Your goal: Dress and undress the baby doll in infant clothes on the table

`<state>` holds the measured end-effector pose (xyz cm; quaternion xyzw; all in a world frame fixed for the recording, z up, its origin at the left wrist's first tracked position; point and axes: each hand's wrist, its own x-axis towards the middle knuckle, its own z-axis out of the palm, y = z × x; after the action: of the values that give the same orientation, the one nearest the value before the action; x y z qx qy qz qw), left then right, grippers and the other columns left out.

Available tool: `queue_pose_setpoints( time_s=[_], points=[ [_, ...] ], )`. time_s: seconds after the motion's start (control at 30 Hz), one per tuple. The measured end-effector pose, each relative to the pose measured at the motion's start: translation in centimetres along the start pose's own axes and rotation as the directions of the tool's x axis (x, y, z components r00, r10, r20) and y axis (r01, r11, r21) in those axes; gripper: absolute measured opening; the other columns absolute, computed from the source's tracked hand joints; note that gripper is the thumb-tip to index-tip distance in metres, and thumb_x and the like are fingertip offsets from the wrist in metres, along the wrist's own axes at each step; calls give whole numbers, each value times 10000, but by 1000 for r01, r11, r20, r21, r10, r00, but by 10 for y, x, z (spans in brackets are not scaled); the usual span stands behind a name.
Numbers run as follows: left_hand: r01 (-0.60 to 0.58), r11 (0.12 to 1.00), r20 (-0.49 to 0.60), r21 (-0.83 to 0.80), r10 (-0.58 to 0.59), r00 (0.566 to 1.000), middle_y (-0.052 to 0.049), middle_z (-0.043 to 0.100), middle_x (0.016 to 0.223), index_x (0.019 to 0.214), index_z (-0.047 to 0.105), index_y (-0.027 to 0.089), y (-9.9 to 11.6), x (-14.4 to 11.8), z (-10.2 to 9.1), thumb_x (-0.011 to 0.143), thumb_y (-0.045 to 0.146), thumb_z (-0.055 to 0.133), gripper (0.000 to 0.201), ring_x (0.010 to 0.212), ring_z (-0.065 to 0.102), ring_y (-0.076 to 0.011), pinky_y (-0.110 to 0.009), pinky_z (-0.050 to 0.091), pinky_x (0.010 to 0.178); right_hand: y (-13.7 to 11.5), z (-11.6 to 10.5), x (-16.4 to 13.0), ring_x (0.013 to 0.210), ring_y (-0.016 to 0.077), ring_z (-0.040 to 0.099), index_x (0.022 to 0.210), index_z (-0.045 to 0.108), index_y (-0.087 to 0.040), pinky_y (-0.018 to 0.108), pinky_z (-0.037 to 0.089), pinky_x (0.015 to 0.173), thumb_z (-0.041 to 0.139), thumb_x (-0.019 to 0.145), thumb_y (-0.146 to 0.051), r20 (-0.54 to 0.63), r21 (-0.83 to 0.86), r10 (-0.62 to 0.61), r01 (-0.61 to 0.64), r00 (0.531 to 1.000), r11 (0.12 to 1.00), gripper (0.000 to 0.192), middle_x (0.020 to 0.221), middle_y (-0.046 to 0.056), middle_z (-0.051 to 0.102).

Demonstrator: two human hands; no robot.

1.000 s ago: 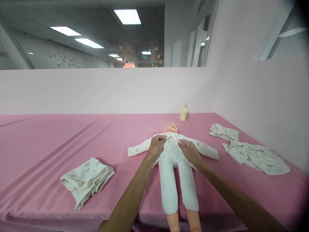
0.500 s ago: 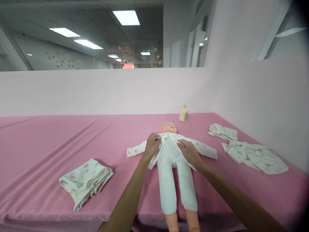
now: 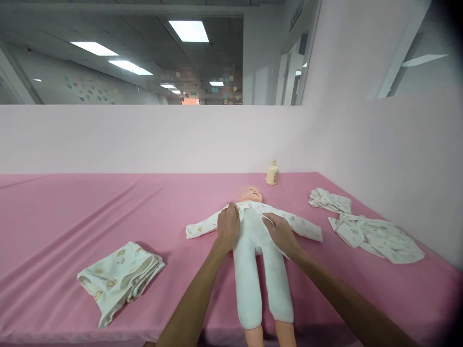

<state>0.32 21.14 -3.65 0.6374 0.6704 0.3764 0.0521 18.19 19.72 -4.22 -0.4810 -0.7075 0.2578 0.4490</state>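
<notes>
A baby doll (image 3: 249, 270) lies on its back, head away from me, its lower legs reaching over the front edge of the pink-covered table. It wears a white patterned baby shirt (image 3: 303, 225), sleeves spread to both sides and the front parted over the white cloth body. My left hand (image 3: 228, 225) is closed on the shirt's left front edge near the chest; its fingertips are partly hidden. On the other side, my right hand (image 3: 280, 232) pinches the right front edge of the shirt.
Folded patterned cloth (image 3: 121, 279) lies at the front left of the pink sheet (image 3: 72, 217). Two crumpled white garments, one small (image 3: 330, 200) and one larger (image 3: 379, 238), lie at the right by the wall. A cream pump bottle (image 3: 272, 173) stands behind the doll's head.
My left hand has turned slightly, its back now more toward me, and the shirt's left front flap is less visible below it. The right hand keeps its grip. The view has shifted slightly.
</notes>
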Motion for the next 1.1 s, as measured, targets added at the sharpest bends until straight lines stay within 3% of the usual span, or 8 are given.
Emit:
queue_pose_setpoints(
  time_s=[0.13, 0.3, 0.57, 0.8, 0.97, 1.1],
  points=[
    [-44, 997, -10, -63, 43, 999, -51, 648, 788, 902, 573, 189, 5, -3, 2, 912, 166, 394, 180, 703, 543, -192, -276, 287, 614, 1, 1, 2, 788, 204, 567, 800, 633, -202, 312, 421, 745, 389, 899, -338, -4, 3, 9, -9, 1000, 1000, 296, 817, 27, 664],
    [-200, 974, -40, -106, 197, 980, -30, 616, 775, 739, 503, 194, 12, -9, 14, 923, 194, 414, 204, 738, 512, -177, -286, 304, 658, 4, 5, 7, 862, 208, 559, 784, 622, -193, 320, 411, 790, 390, 895, -332, -51, -13, 15, -16, 999, 1000, 292, 878, 38, 660],
    [-193, 969, -41, -153, 189, 981, -42, 627, 845, 768, 533, 188, 19, -14, 22, 912, 180, 446, 168, 852, 507, -197, -313, 356, 763, 2, 12, 8, 859, 200, 548, 735, 593, -194, 325, 411, 818, 408, 888, -327, 0, 34, 4, -4, 1000, 999, 274, 823, 28, 628],
    [-287, 952, -45, -104, 284, 958, -44, 619, 825, 771, 541, 186, 15, -14, 26, 934, 184, 429, 198, 844, 501, -195, -317, 361, 771, -1, 18, 4, 854, 209, 541, 791, 618, -216, 351, 435, 819, 375, 930, -330, -6, 18, -51, 51, 999, 999, 302, 836, 34, 597],
    [-286, 953, -54, -101, 282, 958, -47, 613, 818, 755, 531, 188, 14, -13, 27, 926, 174, 434, 197, 838, 501, -195, -316, 362, 759, 7, 27, 4, 973, 226, 542, 972, 685, -216, 392, 442, 917, 400, 942, -324, -57, -38, -122, 119, 991, 992, 306, 974, 76, 606],
    [-258, 959, -57, -122, 252, 966, -46, 602, 796, 710, 487, 191, 15, -13, 26, 919, 187, 444, 213, 822, 499, -193, -313, 354, 745, 13, 32, 1, 1163, 237, 515, 1169, 665, -223, 438, 403, 1041, 392, 958, -303, -90, -112, -199, 188, 976, 976, 354, 1209, 98, 606]
  ],
)
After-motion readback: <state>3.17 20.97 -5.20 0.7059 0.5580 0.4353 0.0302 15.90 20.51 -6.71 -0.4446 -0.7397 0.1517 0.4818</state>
